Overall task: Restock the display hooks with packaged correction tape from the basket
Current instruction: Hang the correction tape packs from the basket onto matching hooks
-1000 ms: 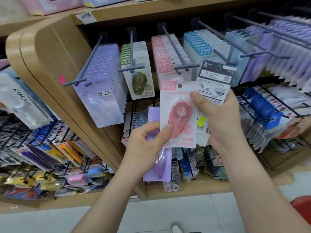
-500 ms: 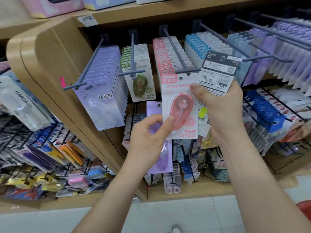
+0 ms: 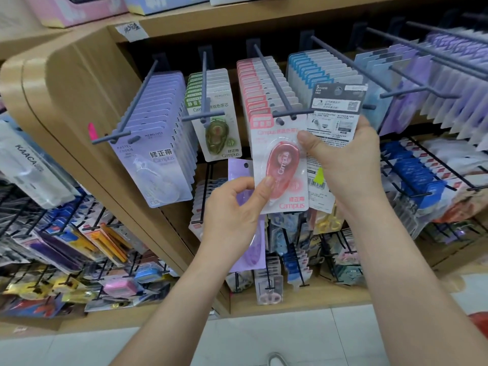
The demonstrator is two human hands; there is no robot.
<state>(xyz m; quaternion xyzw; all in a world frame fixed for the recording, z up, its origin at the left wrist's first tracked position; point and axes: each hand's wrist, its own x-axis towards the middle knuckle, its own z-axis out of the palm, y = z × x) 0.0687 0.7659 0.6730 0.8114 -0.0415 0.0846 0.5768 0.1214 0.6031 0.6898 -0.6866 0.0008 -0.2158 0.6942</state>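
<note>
I face a wooden shelf (image 3: 79,83) whose grey pegs carry tape in rows: lilac row (image 3: 158,133) at ten o'clock, green row (image 3: 211,101) at eleven, pink row (image 3: 258,88) at twelve, blue row (image 3: 317,70) at one. Wire racks (image 3: 66,247) of other stationery fill eight o'clock, and pale floor (image 3: 250,339) runs along six.

The pink pack (image 3: 284,165) stands upright at centre, its top holes at the tip of the hook (image 3: 272,77) at the front of the pink row. I cannot tell whether the prongs pass through the holes. My left hand (image 3: 232,215) pinches its lower left corner, thumb in front, fingers curled behind. My right hand (image 3: 346,165) is wrapped round a dark pack (image 3: 338,107) turned back-out, its thumb pressing the pink pack's right edge.

A purple pack (image 3: 237,167) also sits in my left hand, mostly hidden by the hand and the pink pack. At five o'clock a red thing (image 3: 480,323) is cut off by the edge. The dark pack's print is too small to read.
</note>
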